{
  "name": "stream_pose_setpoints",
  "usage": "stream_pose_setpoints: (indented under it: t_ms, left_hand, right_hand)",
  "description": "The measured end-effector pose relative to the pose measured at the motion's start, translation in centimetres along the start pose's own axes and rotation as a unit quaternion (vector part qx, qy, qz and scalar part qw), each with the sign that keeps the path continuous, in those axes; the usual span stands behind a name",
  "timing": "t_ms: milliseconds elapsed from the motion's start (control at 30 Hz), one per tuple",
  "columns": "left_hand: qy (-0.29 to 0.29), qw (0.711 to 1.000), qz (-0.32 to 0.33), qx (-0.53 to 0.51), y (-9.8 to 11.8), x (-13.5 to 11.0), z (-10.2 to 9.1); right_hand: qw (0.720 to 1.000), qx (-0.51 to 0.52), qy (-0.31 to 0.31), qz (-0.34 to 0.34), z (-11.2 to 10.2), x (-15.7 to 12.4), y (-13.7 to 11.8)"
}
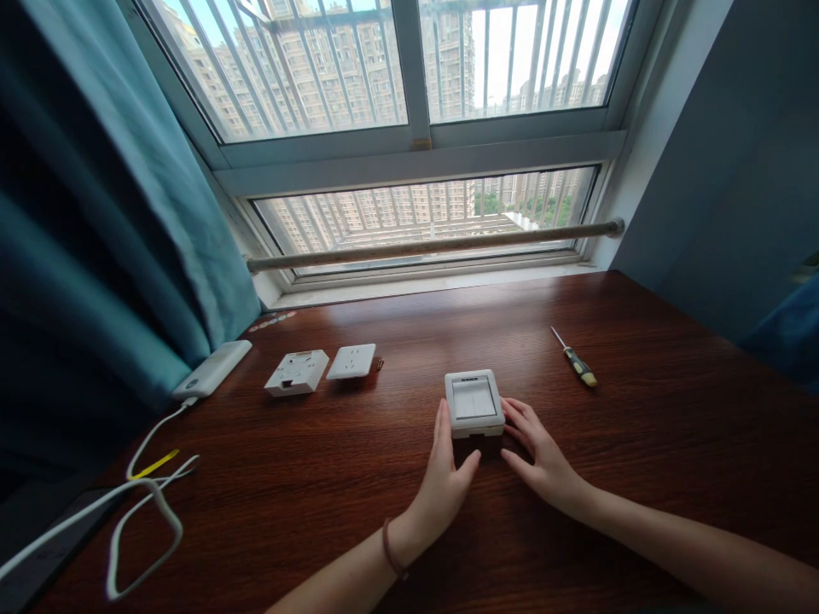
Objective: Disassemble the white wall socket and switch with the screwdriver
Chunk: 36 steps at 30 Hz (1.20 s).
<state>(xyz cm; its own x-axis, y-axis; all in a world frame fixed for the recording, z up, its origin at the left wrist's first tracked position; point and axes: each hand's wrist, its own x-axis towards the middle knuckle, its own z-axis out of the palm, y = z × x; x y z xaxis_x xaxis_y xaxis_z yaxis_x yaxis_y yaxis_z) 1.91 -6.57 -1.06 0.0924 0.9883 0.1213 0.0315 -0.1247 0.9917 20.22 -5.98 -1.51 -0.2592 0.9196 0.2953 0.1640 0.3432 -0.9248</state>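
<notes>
In front of me, a white wall switch (474, 397) on a white mounting box lies face up on the brown table. My left hand (444, 477) is along its left side, fingers stretched out against the edge and thumb apart in front. On the opposite side is my right hand (541, 452), its fingertips by the box's right edge and its thumb spread away. Neither hand wraps round the box. Further left lie a white socket panel (351, 362), an open white mounting box (298, 373) and small screws (380, 364).
A screwdriver (581, 367) with a dark and yellow handle lies to the right. At left are a white power bank (214, 370), a looped white cable (172, 520) and a yellow strip (155, 465). A blue curtain (128, 213) and a barred window edge the table (287, 529).
</notes>
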Motion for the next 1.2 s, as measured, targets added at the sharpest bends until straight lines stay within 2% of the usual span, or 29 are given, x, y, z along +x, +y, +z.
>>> stream_pose_setpoints:
  t_ms: [100,167,333,467,667,767,867,1000,1100,1200]
  left_hand:
    - [0.010,0.997,0.020,0.068,1.3,-0.3,0.1]
    - [0.014,0.997,0.038,0.067,1.9,-0.5,0.3]
    - [0.030,0.997,0.017,-0.068,2.9,-0.5,0.5]
    - [0.082,0.991,-0.007,-0.101,3.5,-0.1,0.2]
    - [0.061,0.986,-0.028,-0.153,3.4,0.0,0.1]
    - [0.060,0.985,-0.034,-0.159,3.2,0.0,0.2]
    - [0.058,0.985,-0.043,-0.155,3.4,-0.1,0.2]
    - [0.034,0.989,-0.050,-0.137,3.7,-0.1,0.3]
    - [0.034,0.992,-0.039,-0.116,3.6,-0.1,0.3]
    - [0.043,0.998,-0.008,-0.046,3.3,-0.1,0.2]
  right_hand:
    - [0.998,-0.062,0.011,-0.012,-0.1,0.0,-0.4]
    - [0.996,-0.086,0.026,-0.020,-0.2,0.0,-0.6]
    - [0.994,-0.077,0.069,-0.037,-0.5,-0.1,-1.4]
    - [0.994,-0.067,0.069,-0.051,-0.7,-0.1,-1.9]
    - [0.992,-0.071,0.095,-0.049,-0.8,0.1,-1.7]
    - [0.975,-0.162,0.114,-0.104,-1.2,0.4,-1.8]
    - [0.938,-0.264,0.127,-0.185,-1.6,0.6,-2.0]
    - [0.907,-0.328,0.095,-0.248,-2.2,0.8,-2.0]
    - [0.896,-0.344,0.073,-0.272,-3.2,1.4,-1.3]
    - [0.896,-0.356,0.099,-0.246,-5.4,2.8,0.1]
